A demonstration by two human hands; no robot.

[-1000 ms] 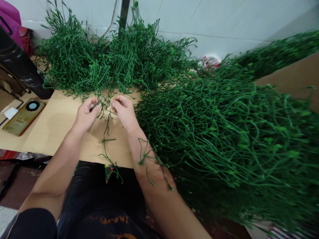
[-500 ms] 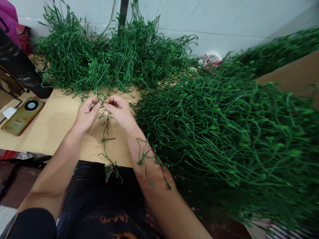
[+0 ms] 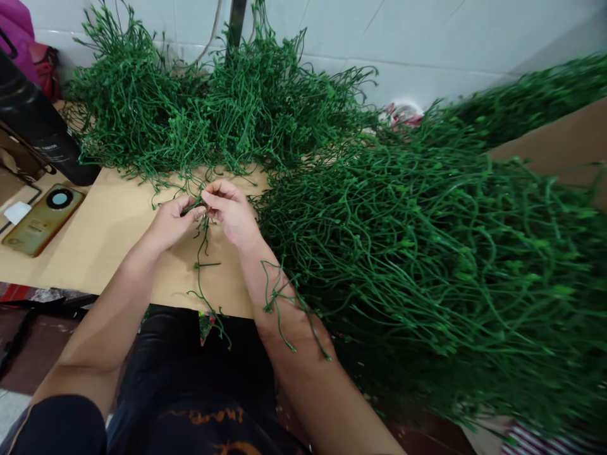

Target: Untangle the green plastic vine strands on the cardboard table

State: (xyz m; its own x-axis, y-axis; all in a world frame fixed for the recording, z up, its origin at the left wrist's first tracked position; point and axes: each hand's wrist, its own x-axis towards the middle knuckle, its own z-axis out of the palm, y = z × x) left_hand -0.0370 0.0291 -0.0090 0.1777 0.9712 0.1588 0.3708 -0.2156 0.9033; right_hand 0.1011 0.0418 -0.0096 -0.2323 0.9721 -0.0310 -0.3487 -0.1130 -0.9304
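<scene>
My left hand (image 3: 173,221) and my right hand (image 3: 231,212) meet over the tan table (image 3: 114,234), fingertips touching. Both pinch the top of a thin green plastic stem (image 3: 203,253) that hangs down toward the table's front edge. A huge pile of green stems (image 3: 427,240) fills the right side and lies against my right forearm, with a few strands draped over it. Another heap of green stems (image 3: 208,107) is piled at the back against the white wall.
A phone in a gold case (image 3: 42,218) lies at the table's left end beside a black cylinder (image 3: 38,126). A pink bag (image 3: 19,28) sits in the far left corner. A brown cardboard panel (image 3: 554,142) shows at the right behind the stems.
My hands have closed the gap between them: the right hand moved left and the left hand a little right, so their fingertips now meet on the stem.
</scene>
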